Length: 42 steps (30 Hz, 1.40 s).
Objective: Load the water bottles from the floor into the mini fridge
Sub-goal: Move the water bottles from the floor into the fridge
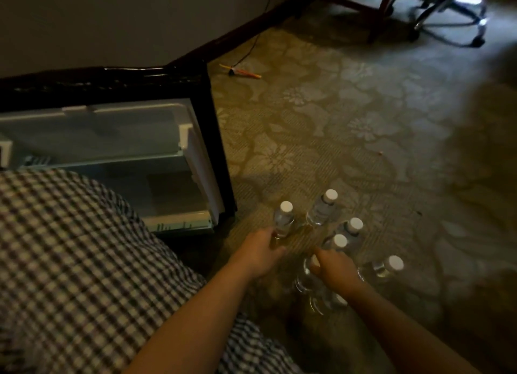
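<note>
Head view: water bottles beside fridge edge

Black-and-white checked garment, perhaps shorts; bare forearms.

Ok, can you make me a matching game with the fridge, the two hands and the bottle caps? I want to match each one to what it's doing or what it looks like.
Things
1. mini fridge
2. left hand
3. right hand
4. bottle caps

Clues
A. gripping the top of a near bottle
B. white
C. open, inside showing
D. holding the bottle nearest the fridge

Right pairs: 1-C, 2-D, 3-A, 4-B
</note>
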Each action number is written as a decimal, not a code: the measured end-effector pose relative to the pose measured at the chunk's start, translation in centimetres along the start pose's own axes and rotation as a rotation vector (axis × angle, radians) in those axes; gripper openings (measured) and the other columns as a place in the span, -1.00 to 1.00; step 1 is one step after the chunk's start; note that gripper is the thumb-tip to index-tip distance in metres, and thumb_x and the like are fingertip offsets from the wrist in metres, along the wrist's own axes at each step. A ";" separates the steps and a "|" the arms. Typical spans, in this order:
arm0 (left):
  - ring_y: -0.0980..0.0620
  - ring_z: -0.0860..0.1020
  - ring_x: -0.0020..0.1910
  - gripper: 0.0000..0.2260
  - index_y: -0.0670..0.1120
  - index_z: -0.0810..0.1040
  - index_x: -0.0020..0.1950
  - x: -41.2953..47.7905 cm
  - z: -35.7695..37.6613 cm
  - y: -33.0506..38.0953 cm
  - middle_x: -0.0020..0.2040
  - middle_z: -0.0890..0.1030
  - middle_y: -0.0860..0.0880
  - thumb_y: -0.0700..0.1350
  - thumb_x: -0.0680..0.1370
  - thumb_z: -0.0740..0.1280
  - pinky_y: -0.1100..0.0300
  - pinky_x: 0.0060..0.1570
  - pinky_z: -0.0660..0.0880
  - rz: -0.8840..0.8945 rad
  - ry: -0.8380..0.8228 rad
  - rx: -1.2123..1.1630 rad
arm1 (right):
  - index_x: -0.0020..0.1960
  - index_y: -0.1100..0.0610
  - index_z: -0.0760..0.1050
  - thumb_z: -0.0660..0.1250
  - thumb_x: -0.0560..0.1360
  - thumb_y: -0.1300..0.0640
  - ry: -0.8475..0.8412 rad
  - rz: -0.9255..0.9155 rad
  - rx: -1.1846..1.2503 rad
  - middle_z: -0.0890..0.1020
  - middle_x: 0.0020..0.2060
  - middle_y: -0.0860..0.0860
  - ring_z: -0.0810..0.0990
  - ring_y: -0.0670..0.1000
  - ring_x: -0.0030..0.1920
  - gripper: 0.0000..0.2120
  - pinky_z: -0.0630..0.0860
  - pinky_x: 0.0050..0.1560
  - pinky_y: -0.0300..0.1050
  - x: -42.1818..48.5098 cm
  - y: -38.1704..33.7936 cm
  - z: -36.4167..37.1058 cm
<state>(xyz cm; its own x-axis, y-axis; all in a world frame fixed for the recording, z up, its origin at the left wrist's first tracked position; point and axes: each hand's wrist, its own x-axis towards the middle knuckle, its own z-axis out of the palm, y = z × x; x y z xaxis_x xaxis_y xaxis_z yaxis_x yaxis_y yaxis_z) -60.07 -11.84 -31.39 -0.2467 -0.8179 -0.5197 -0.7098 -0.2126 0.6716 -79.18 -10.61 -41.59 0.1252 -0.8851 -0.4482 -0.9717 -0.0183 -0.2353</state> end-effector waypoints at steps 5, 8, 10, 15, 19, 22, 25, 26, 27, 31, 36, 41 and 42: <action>0.01 0.40 0.30 -0.57 -0.02 0.34 0.37 -0.5 -0.2 0.0 0.34 0.41 -0.04 -0.06 0.51 0.32 0.12 0.29 0.38 0.022 -0.021 -0.022 | 0.11 0.06 0.47 0.28 0.51 0.03 0.219 -0.101 0.367 0.61 -0.08 -0.01 0.60 -0.06 -0.10 -0.80 0.58 -0.01 -0.04 -0.8 -1.4 -5.1; 0.20 0.34 0.22 -0.49 0.00 0.28 0.40 -1.1 -0.5 0.5 0.29 0.40 0.09 -0.10 0.49 0.36 0.28 0.19 0.31 0.119 -0.032 -0.120 | -0.09 0.10 0.48 0.34 0.47 0.08 0.352 -0.235 0.451 0.56 -0.23 -0.03 0.56 -0.04 -0.20 -0.90 0.55 -0.13 -0.06 -1.2 -3.5 -10.1; 0.25 0.31 0.19 -0.42 0.02 0.24 0.42 -1.5 -1.0 0.8 0.25 0.38 0.13 -0.11 0.45 0.40 0.35 0.13 0.29 0.173 -0.005 -0.228 | -0.11 0.12 0.50 0.38 0.44 0.08 0.410 -0.335 0.469 0.54 -0.28 -0.06 0.54 -0.04 -0.25 -0.87 0.49 -0.20 -0.08 -1.6 -5.4 -13.8; 0.15 0.46 0.25 -0.38 0.06 0.30 0.36 -2.1 -4.1 1.8 0.27 0.47 0.09 -0.07 0.36 0.48 0.23 0.21 0.44 0.342 0.282 -0.444 | -0.12 0.04 0.49 0.43 0.39 0.08 0.527 -0.614 0.478 0.52 -0.31 -0.13 0.48 -0.18 -0.32 -0.87 0.42 -0.29 -0.26 -2.6 -11.8 -22.5; 0.12 0.52 0.20 -0.47 0.00 0.36 0.31 -4.0 -9.6 3.0 0.22 0.53 0.03 -0.08 0.39 0.46 0.13 0.17 0.52 0.480 0.484 -0.496 | -0.11 0.13 0.53 0.39 0.37 -0.01 0.573 -0.811 0.531 0.55 -0.27 -0.07 0.52 -0.14 -0.25 -0.77 0.42 -0.27 -0.31 -3.4 -17.3 -27.9; 0.16 0.57 0.09 -0.56 0.02 0.44 0.20 -6.3 -14.9 3.5 0.11 0.59 0.03 -0.10 0.37 0.47 0.27 0.03 0.55 0.560 0.578 -0.492 | -0.13 0.07 0.50 0.40 0.38 0.04 0.578 -0.942 0.572 0.52 -0.30 -0.15 0.51 -0.23 -0.27 -0.86 0.42 -0.25 -0.42 -4.0 -21.9 -31.0; 0.26 0.60 -0.06 -0.64 0.11 0.48 0.01 -9.2 -19.7 3.3 -0.06 0.61 0.12 -0.01 0.27 0.49 0.37 -0.09 0.53 0.591 0.678 -0.423 | -0.11 0.06 0.48 0.40 0.43 0.10 0.535 -1.035 0.572 0.53 -0.26 -0.13 0.54 -0.17 -0.23 -0.89 0.51 -0.19 -0.33 -4.5 -26.5 -33.1; 0.28 0.60 -0.09 -0.64 0.12 0.48 -0.02 -10.1 -20.9 2.9 -0.09 0.61 0.13 0.01 0.23 0.47 0.38 -0.11 0.53 0.584 0.708 -0.406 | -0.10 0.05 0.47 0.39 0.45 0.10 0.520 -1.054 0.551 0.54 -0.24 -0.12 0.56 -0.15 -0.20 -0.90 0.53 -0.16 -0.28 -4.7 -28.0 -33.5; 0.28 0.60 -0.11 -0.64 0.11 0.48 -0.04 -11.1 -22.1 2.4 -0.11 0.62 0.13 0.00 0.22 0.47 0.39 -0.12 0.53 0.578 0.747 -0.387 | -0.09 0.05 0.47 0.38 0.46 0.09 0.504 -1.081 0.527 0.54 -0.23 -0.11 0.57 -0.12 -0.18 -0.90 0.54 -0.14 -0.24 -4.9 -29.7 -33.8; 0.19 0.62 -0.06 -0.68 0.02 0.52 -0.01 -14.5 -25.7 -0.9 -0.07 0.65 0.04 -0.16 0.31 0.51 0.33 -0.05 0.57 0.515 0.863 -0.350 | -0.04 0.07 0.48 0.37 0.46 0.03 0.454 -1.170 0.488 0.56 -0.19 -0.07 0.58 -0.08 -0.16 -0.84 0.55 -0.15 -0.22 -5.6 -35.4 -33.7; 0.10 0.63 -0.03 -0.65 -0.03 0.54 0.07 -19.1 -29.2 -6.5 -0.02 0.66 -0.02 -0.18 0.32 0.50 0.23 -0.03 0.59 0.401 0.976 -0.396 | 0.13 0.05 0.45 0.39 0.43 0.00 0.352 -1.229 0.462 0.55 -0.06 -0.06 0.51 -0.13 -0.11 -0.68 0.45 -0.15 -0.29 -5.9 -42.3 -31.4; 0.10 0.63 0.01 -0.63 0.14 0.50 0.01 -22.7 -31.7 -12.3 0.00 0.65 0.01 -0.22 0.33 0.48 0.22 -0.01 0.56 0.324 1.033 -0.399 | 0.26 -0.03 0.37 0.39 0.42 -0.03 0.166 -1.202 0.399 0.51 0.12 -0.05 0.52 -0.10 0.05 -0.56 0.49 -0.01 -0.27 -4.9 -48.1 -27.4; 0.07 0.63 0.02 -0.63 0.13 0.50 0.00 -23.2 -32.1 -13.6 0.01 0.65 -0.01 -0.22 0.33 0.48 0.17 0.03 0.56 0.305 1.047 -0.402 | 0.27 -0.03 0.36 0.39 0.43 -0.02 0.112 -1.197 0.399 0.52 0.14 -0.06 0.52 -0.09 0.08 -0.54 0.49 0.02 -0.24 -4.6 -49.4 -26.5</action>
<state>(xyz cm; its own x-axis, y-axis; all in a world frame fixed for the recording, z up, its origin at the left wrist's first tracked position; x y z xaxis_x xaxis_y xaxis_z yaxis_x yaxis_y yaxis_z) -23.48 -7.16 -11.54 0.4281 -0.8665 0.2566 -0.4078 0.0682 0.9105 -37.08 -17.94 -5.01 0.8451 -0.4460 0.2947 -0.1323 -0.7086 -0.6931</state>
